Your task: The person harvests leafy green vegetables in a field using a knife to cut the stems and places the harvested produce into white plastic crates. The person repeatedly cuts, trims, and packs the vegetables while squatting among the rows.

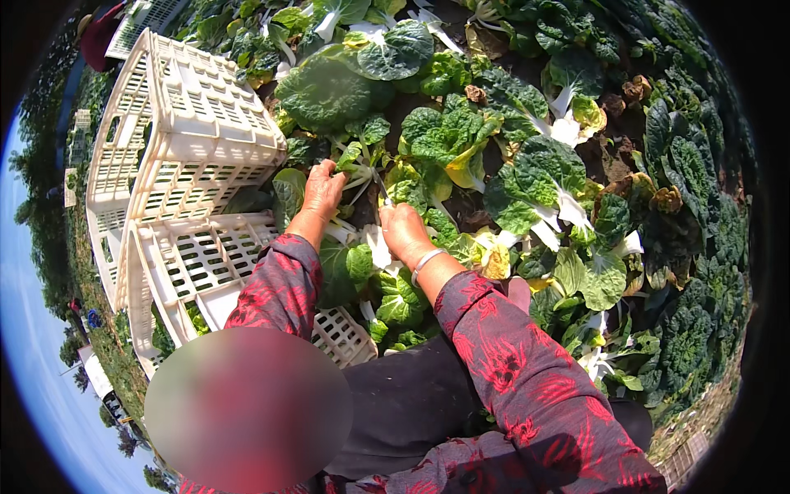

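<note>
My left hand [322, 192] is at the side of a leafy green plant [365, 168], its fingers bent around the outer leaves and pale stalks. Part of that grip is hidden by the hand itself. In my right hand [404, 231] is a knife, its metal blade [379, 185] pointing up into the base of the same plant. A bracelet circles my right wrist. Cut heads with white stalks, such as one bok choy-like head [571, 207], lie to the right of my hands. A wide crinkled leaf [324, 92] spreads just beyond the plant.
White plastic crates [203, 105] stand stacked and tilted on the left, close to my left forearm. Another slatted crate [213, 250] sits nearer, beside my sleeve. Uncut dark green plants [691, 179] line the right side. Upper left, a person [99, 37] is partly visible.
</note>
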Demonstrator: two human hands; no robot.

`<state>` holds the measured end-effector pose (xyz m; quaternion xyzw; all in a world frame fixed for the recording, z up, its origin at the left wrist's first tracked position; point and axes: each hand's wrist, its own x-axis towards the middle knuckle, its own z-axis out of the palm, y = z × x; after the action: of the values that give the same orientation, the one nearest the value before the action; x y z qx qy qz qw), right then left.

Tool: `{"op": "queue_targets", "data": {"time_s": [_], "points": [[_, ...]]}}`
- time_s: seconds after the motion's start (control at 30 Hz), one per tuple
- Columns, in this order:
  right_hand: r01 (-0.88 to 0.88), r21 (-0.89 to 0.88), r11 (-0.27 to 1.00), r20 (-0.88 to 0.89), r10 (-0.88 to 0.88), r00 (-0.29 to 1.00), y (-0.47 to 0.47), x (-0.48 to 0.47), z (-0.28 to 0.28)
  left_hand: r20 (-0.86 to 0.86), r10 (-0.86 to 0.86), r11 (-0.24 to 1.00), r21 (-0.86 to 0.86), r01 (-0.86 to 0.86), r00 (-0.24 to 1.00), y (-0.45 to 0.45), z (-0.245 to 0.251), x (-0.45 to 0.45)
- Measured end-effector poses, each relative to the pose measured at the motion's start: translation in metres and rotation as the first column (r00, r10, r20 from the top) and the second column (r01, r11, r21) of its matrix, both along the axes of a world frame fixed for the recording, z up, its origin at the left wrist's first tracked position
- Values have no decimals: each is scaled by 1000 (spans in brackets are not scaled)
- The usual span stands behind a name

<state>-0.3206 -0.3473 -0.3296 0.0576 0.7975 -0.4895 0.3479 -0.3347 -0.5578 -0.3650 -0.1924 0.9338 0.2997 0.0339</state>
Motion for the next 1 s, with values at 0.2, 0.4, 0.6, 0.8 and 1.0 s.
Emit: {"op": "queue_targets", "data": {"time_s": [0.2, 0.4, 0.6, 0.8, 1.0], "points": [[-125, 2, 992, -27, 125, 992, -11, -17, -17, 11, 10, 999, 42, -11, 1000, -1, -7, 3], [-139, -63, 988, 245, 150, 958, 4, -2, -5, 157, 55, 942, 320, -104, 986, -14, 13, 11], [265, -442, 857, 202, -192, 960, 107, 18, 87, 321, 101, 290, 896, -336, 942, 22, 99, -48], [361, -575, 735, -78, -488, 870, 152, -22, 171, 173, -256, 53, 985, -165, 951, 101, 192, -64], [303, -414, 858, -115, -380, 918, 194, 24, 202, 559, -651, 595, -44, 802, 514, 129, 247, -10]]}}
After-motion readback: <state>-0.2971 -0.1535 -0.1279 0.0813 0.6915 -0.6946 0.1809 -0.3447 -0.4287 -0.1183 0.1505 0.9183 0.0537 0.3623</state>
